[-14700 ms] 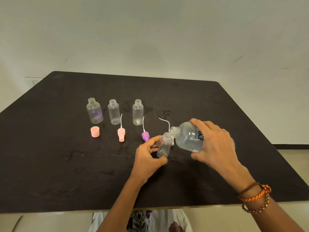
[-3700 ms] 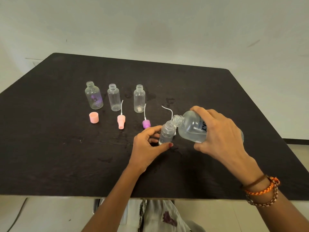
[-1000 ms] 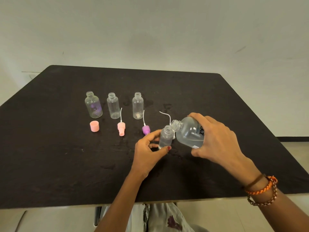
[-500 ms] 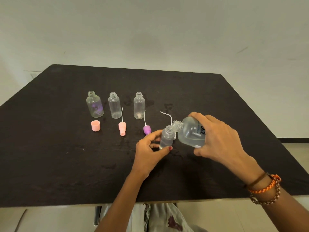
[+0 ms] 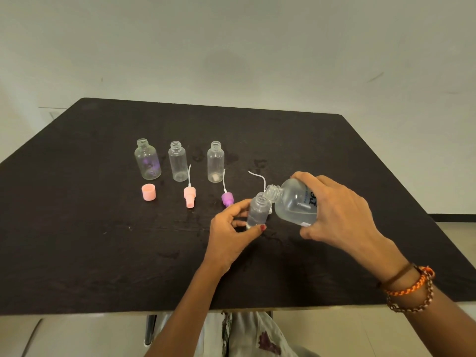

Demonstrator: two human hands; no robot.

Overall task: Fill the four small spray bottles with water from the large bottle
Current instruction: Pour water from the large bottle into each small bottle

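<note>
- The large bottle (image 5: 293, 202) is tilted in our right hand (image 5: 340, 212), fingers wrapped over its body, its open neck touching or just above the mouth of the small spray bottle (image 5: 257, 211) we are filling.
- That small bottle stands near the middle of the table (image 5: 77, 240), a little to the right; our left hand (image 5: 229, 233) pinches it low down between thumb and curled fingers. We cannot tell how much water it holds.
- Three more small bottles stand upright and uncapped in a row further back to the left: the left bottle (image 5: 147, 161) with a purple tint inside, the middle bottle (image 5: 178, 162), and the right bottle (image 5: 215, 163).
- In front of that row lie a pink cap (image 5: 149, 192), a pink spray head (image 5: 189, 197) with its white tube pointing back, and a purple spray head (image 5: 227, 198) just beside our left fingers.
- A thin white tube (image 5: 257, 176) curves up behind the two bottles in hand; what it joins to is hidden.
- The table is dark and matt, with small wet patches around the work spot.
- Behind it a plain pale wall (image 5: 231, 47); at the right a pale floor (image 5: 453, 228).
- The table's left half and near edge lie open; its right edge runs close past our right wrist, which wears bracelets (image 5: 409, 289).
</note>
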